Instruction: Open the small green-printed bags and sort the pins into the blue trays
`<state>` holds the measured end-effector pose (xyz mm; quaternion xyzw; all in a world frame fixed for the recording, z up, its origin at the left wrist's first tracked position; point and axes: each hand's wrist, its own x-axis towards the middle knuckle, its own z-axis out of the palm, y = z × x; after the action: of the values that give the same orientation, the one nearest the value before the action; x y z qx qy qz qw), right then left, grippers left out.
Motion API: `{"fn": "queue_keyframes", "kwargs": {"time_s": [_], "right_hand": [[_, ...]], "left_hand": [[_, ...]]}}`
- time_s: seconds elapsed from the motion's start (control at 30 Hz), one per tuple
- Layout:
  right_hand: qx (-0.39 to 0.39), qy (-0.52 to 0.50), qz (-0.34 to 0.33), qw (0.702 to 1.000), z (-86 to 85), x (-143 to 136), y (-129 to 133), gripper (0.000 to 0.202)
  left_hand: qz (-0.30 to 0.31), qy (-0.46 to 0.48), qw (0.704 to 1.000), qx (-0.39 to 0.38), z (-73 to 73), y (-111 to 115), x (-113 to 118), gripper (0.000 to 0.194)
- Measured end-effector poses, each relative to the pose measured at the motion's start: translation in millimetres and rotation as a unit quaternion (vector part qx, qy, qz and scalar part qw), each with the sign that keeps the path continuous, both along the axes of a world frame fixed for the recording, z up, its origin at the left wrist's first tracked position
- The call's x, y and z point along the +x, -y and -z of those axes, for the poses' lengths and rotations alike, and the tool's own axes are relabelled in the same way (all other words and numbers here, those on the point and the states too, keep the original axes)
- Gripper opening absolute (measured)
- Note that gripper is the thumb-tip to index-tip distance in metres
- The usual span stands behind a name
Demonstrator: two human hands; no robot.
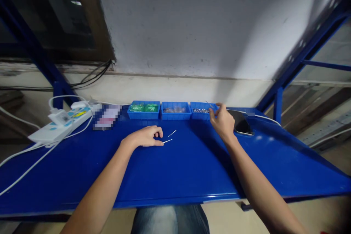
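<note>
Blue bins (176, 116) line the back of the worktop (175, 175), probably to keep pieces sorted within your reach. At the rightmost bin (199, 116), your right hand (223, 120) pinches a thin metal pin (207, 103) near one end, perhaps leaving its length free. Your left hand (148, 136) curls loosely, forefinger and thumb apart, by two similar pins (172, 133) lying on the worktop.

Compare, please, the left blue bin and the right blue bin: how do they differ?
The left bin holds mostly green contents, whereas the right bin holds thin, silvery pieces. The right hand partly hides the right bin, while nothing covers the left bin's front. Both are blue and stand in one row on the table.
</note>
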<state>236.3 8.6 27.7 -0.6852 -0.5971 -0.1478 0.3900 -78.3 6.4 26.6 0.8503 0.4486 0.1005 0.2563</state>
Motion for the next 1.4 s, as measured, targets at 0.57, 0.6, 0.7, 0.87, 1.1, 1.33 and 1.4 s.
{"fn": "queue_keyframes", "kwargs": {"time_s": [0.57,0.6,0.7,0.87,1.1,1.33,1.4], "right_hand": [[-0.094,0.195,-0.383,0.898,17.0,-68.6,31.5,0.018],[-0.09,0.194,-0.381,0.899,16.2,-67.5,31.1,0.018],[-0.088,0.2,-0.376,0.9,14.3,-66.2,31.3,0.016],[-0.081,0.205,-0.367,0.904,15.9,-69.1,32.3,0.016],[-0.079,0.155,-0.359,0.917,15.6,-69.5,32.5,0.019],[-0.033,0.181,-0.35,0.918,12.3,-71.9,36.0,0.02],[0.006,0.185,-0.342,0.921,9.0,-67.2,37.3,0.023]], "left_hand": [[0.004,0.083,0.99,0.116,10.9,7.7,36.9,0.021],[0.003,0.088,0.989,0.118,10.9,7.9,37.9,0.022],[-0.004,0.103,0.987,0.122,11.3,7.5,40.1,0.027],[-0.005,0.111,0.986,0.123,7.1,10.7,41.8,0.028],[-0.016,0.163,0.974,0.154,-0.6,17.2,44.1,0.016],[-0.022,0.146,0.973,0.179,-4.3,17.7,45.0,0.031],[-0.035,0.129,0.975,0.176,-2.6,17.0,45.4,0.032]]}}
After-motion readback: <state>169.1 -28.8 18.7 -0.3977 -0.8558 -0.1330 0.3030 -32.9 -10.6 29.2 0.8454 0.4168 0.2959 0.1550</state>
